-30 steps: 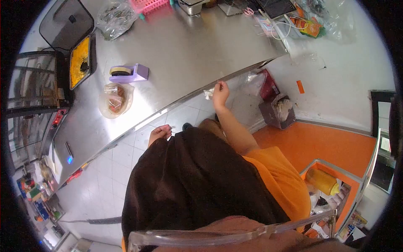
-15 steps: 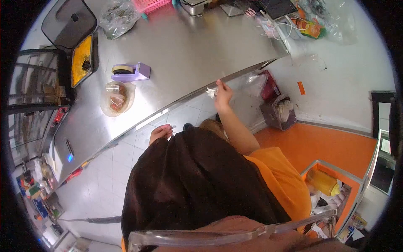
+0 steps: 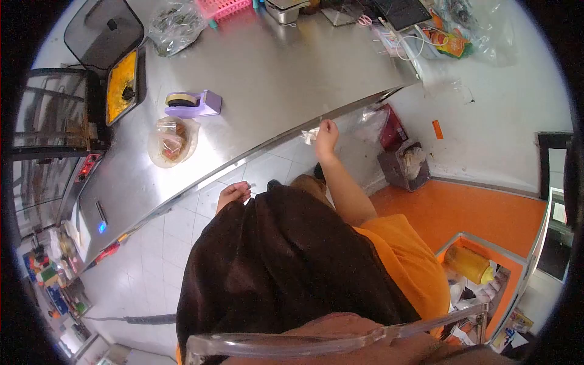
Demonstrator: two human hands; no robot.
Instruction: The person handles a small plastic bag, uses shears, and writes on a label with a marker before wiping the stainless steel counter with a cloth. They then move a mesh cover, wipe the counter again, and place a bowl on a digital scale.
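Here we are with both hands off the near side of the metal counter [image 3: 274,73], two hands in all, neither touching its top. Our right hand [image 3: 327,139] is out in front on a bent arm, beside the counter's edge, its fingers curled in and pressed together like a loose fist. Just off its left side sits one crumpled white piece [image 3: 309,135]; whether the fingers pinch it, we can't tell. Our left hand [image 3: 234,194] is lower and closer to our body, by the dark apron [image 3: 274,261], fingers bent and bunched; we can't tell if they pinch anything. Now the count on the counter: one purple tape dispenser [image 3: 204,104] with one roll, and right by it, on the near side, one clear bag of food [image 3: 173,143]. Over at the left we've got one tray of yellow food [image 3: 122,85]. Far side now: one bulging plastic bag [image 3: 175,27], one pink basket [image 3: 224,6], and one pair of pink scissors [image 3: 364,20] toward the right. Off the counter's right end we spot one red box [image 3: 393,129] and one see-through bin [image 3: 396,169], and near right, one yellow-capped bottle [image 3: 467,264] lying tilted.
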